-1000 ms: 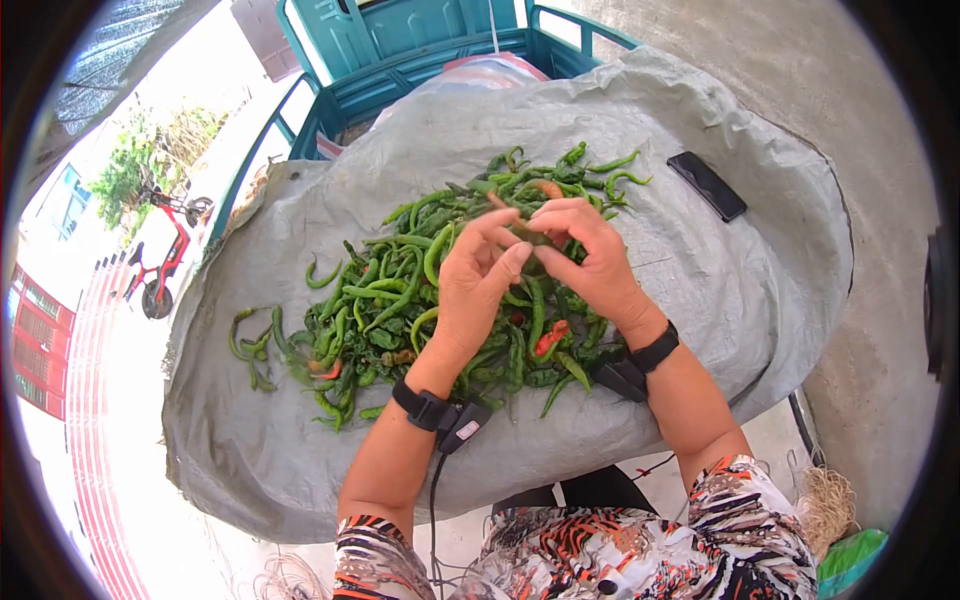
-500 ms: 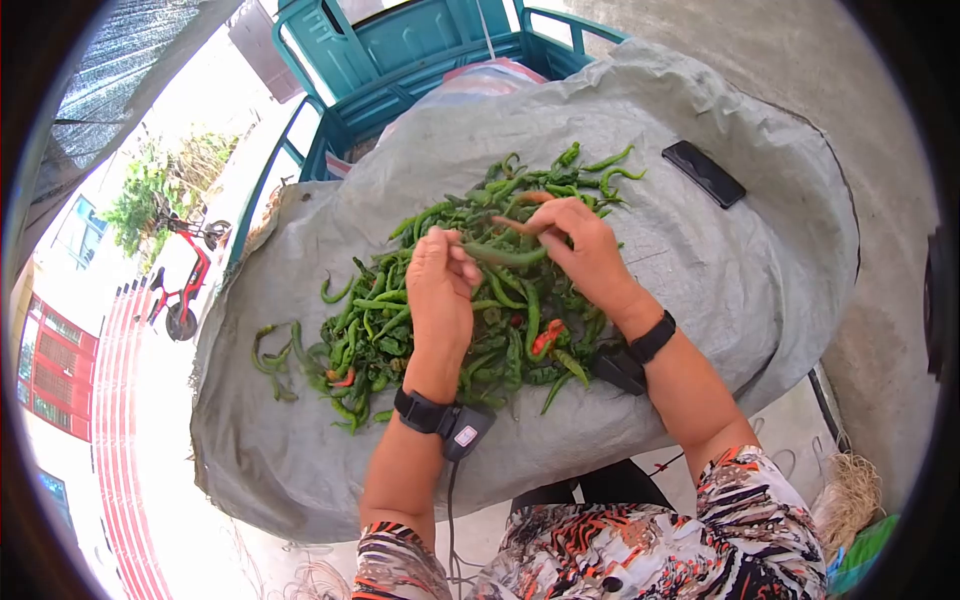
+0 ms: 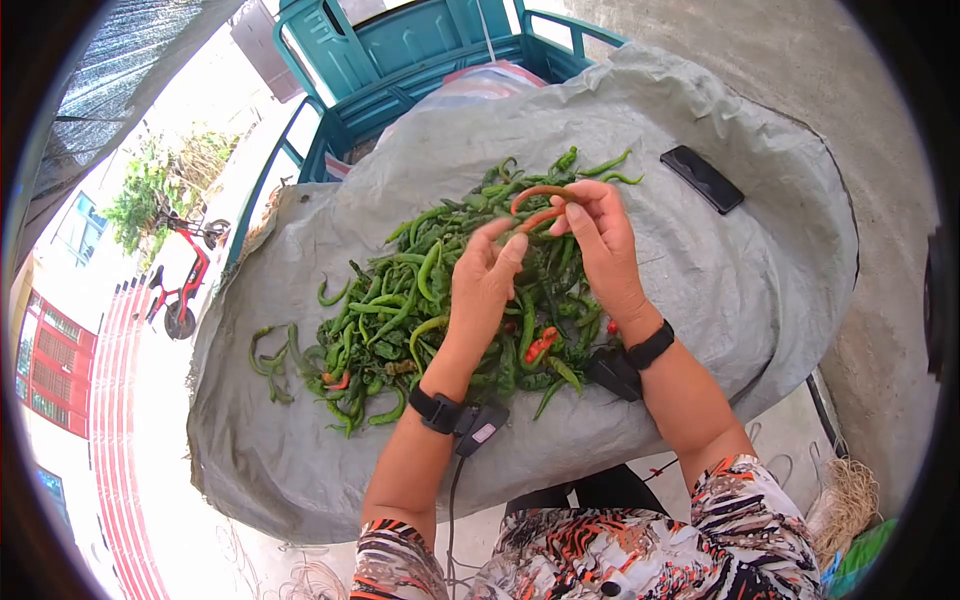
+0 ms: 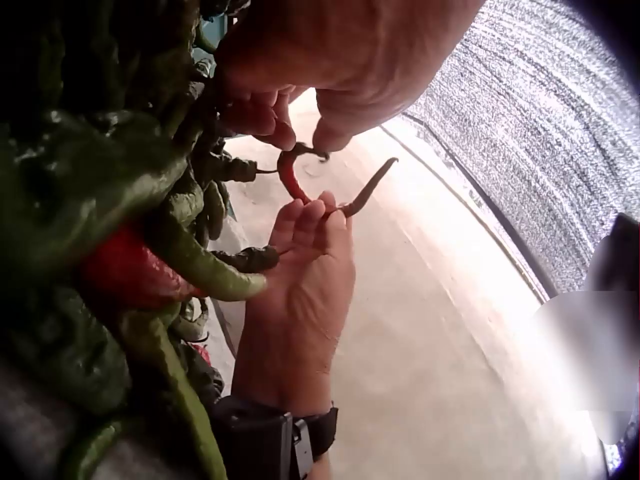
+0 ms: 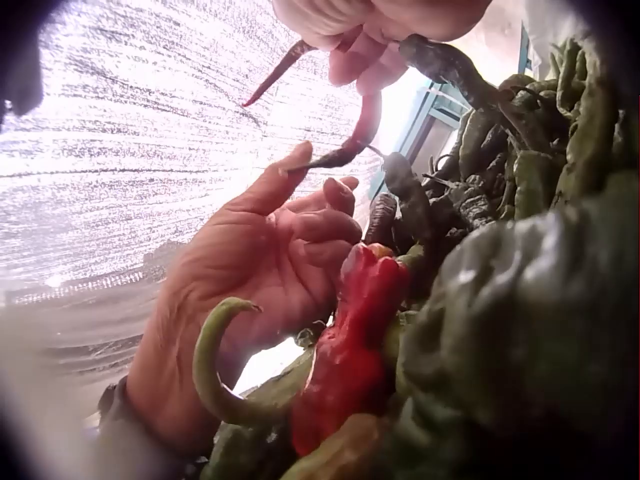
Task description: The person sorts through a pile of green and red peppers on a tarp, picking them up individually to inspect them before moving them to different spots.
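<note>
My right hand [image 3: 607, 240] grips two reddish chilli peppers above the heap. One long brownish-red chilli [image 3: 543, 191] arcs out over the fingers; a curved red chilli [image 5: 366, 124] points toward my left hand [image 3: 482, 282]. Thumb and fingertips of the left hand are at the dark stem end of this red chilli, as both wrist views show. Beneath both hands spreads a heap of green chilli peppers [image 3: 395, 298]. A wrinkled red pepper [image 5: 352, 345] lies in it, near the left hand in the right wrist view.
The heap lies on a grey tarpaulin [image 3: 690, 300] over a teal cart [image 3: 420, 55]. A black phone [image 3: 702, 179] sits at the right rear of the tarpaulin. Several stray green chillies [image 3: 270, 362] lie at the left. Straps and boxes are on both wrists.
The hands came apart, with a green chilli between them, then closed in again. That green chilli is no longer seen between the hands. The right hand has raised the reddish chillies; the left moved rightward.
</note>
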A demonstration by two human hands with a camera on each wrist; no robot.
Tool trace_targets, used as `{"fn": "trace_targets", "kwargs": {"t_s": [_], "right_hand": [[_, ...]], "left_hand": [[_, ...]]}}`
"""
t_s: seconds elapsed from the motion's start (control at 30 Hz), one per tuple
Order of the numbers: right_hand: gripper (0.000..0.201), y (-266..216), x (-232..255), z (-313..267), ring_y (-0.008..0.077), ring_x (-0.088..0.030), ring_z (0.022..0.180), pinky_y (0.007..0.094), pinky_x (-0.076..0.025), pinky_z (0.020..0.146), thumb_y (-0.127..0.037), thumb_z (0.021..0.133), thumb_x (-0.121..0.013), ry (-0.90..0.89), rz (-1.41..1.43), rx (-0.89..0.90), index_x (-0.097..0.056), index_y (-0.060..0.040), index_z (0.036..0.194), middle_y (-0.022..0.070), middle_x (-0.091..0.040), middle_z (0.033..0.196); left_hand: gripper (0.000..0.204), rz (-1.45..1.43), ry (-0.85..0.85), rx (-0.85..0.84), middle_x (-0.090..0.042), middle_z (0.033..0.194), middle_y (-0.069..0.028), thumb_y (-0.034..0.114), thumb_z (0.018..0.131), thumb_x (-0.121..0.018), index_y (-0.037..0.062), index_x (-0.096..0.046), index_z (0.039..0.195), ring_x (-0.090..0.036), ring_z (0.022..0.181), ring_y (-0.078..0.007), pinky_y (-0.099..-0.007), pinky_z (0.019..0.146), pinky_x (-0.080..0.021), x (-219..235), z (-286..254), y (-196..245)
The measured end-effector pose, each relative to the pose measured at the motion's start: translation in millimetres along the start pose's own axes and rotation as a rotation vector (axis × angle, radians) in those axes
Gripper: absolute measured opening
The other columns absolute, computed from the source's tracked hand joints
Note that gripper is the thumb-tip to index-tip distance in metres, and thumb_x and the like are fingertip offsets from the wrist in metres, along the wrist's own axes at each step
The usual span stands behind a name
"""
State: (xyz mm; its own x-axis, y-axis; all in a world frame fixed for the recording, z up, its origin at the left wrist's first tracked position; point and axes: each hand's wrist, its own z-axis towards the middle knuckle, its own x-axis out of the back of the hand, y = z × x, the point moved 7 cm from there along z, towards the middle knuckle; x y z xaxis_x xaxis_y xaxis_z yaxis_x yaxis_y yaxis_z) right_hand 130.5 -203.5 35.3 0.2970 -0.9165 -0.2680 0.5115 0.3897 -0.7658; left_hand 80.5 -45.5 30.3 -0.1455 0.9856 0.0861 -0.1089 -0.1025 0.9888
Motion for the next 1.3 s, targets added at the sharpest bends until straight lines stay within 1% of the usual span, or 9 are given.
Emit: {"fn": "trace_targets", "kwargs": {"t_s": [0.3,0.4,0.57,0.77,0.97,1.1,1.13,1.23,1.3], "right_hand": [[0.026,15.2,24.9,2.2,0.0103,-0.059,0.084,0.0240,-0.050,0.072,-0.021,0.102,-0.054,0.262,-0.071,-0.108,-0.051,-0.0026,0.120,0.0069,-0.060,0.109],[0.036,15.9,43.3,4.0,0.0120,-0.059,0.089,0.0250,-0.051,0.073,-0.031,0.104,-0.050,0.392,-0.096,-0.092,-0.049,-0.0005,0.123,0.0079,-0.059,0.110],[0.048,27.4,50.8,2.7,0.0131,-0.059,0.083,0.0258,-0.051,0.063,-0.043,0.106,-0.040,0.491,0.198,-0.245,-0.048,0.0006,0.124,0.0107,-0.060,0.107],[0.052,35.2,47.7,3.0,0.0079,-0.043,0.046,0.0233,-0.031,0.041,-0.047,0.106,-0.035,0.297,0.280,-0.302,-0.053,0.0001,0.116,0.0051,-0.059,0.076],[0.053,32.5,41.4,6.6,0.0086,-0.034,0.044,0.0237,-0.026,0.041,-0.052,0.106,-0.033,0.218,0.681,-0.362,-0.057,-0.0058,0.115,0.0029,-0.054,0.068],[0.055,38.1,43.5,9.2,0.0114,-0.036,0.047,0.0268,-0.026,0.043,-0.055,0.104,-0.033,0.145,0.954,-0.387,-0.063,-0.0092,0.112,0.0028,-0.055,0.073],[0.057,34.7,41.6,12.7,0.0152,-0.050,0.058,0.0295,-0.042,0.053,-0.057,0.102,-0.037,0.023,1.080,-0.329,-0.063,-0.0080,0.112,0.0053,-0.061,0.083],[0.060,42.3,54.5,8.6,0.0212,-0.061,0.077,0.0369,-0.052,0.073,-0.060,0.100,-0.040,0.463,0.953,-0.419,-0.062,-0.0059,0.115,0.0091,-0.066,0.093],[0.063,57.2,68.9,10.6,0.0252,-0.062,0.096,0.0446,-0.050,0.092,-0.062,0.098,-0.042,0.311,0.961,-0.362,-0.061,-0.0044,0.117,0.0108,-0.066,0.104]], "left_hand": [[0.039,-0.067,0.127,-0.073,-0.059,0.084,-0.0022,0.019,0.097,-0.064,-0.0002,-0.054,0.130,-0.049,0.059,-0.0045,-0.0198,0.050,-0.040,12.4,4.4,-5.3],[0.055,0.517,0.250,-0.495,-0.059,0.096,-0.0068,0.011,0.090,-0.069,0.0021,-0.047,0.140,-0.055,0.067,-0.0088,-0.0236,0.060,-0.047,6.4,-1.2,24.1],[0.043,0.471,-0.073,-0.427,-0.058,0.103,-0.0078,-0.002,0.080,-0.071,0.0065,-0.064,0.122,-0.060,0.073,-0.0131,-0.0261,0.070,-0.050,-35.9,-6.3,18.6],[0.023,0.897,-0.123,-0.562,-0.062,0.087,-0.0073,0.017,0.075,-0.077,0.0085,-0.066,0.093,-0.055,0.087,-0.0296,-0.0413,0.078,-0.047,-77.7,-7.8,3.2],[0.022,1.019,0.060,-0.617,-0.061,0.085,-0.0079,0.020,0.075,-0.077,0.0090,-0.065,0.088,-0.055,0.084,-0.0312,-0.0434,0.073,-0.045,-82.8,-5.0,10.1],[0.019,0.972,0.077,-0.597,-0.062,0.088,-0.0087,0.021,0.077,-0.075,0.0101,-0.066,0.089,-0.057,0.090,-0.0313,-0.0429,0.075,-0.046,-73.9,-3.2,5.3],[0.018,0.927,0.110,-0.580,-0.062,0.089,-0.0091,0.021,0.079,-0.074,0.0085,-0.066,0.090,-0.058,0.089,-0.0318,-0.0428,0.075,-0.046,-69.7,-4.1,7.6],[0.024,0.822,0.144,-0.376,-0.064,0.093,-0.0106,0.026,0.085,-0.072,0.0054,-0.067,0.097,-0.060,0.094,-0.0322,-0.0421,0.075,-0.049,-54.3,5.4,9.4],[0.032,0.707,0.154,-0.131,-0.064,0.093,-0.0109,0.029,0.085,-0.072,0.0045,-0.067,0.105,-0.061,0.096,-0.0318,-0.0418,0.075,-0.050,-41.9,16.8,4.3]]}}
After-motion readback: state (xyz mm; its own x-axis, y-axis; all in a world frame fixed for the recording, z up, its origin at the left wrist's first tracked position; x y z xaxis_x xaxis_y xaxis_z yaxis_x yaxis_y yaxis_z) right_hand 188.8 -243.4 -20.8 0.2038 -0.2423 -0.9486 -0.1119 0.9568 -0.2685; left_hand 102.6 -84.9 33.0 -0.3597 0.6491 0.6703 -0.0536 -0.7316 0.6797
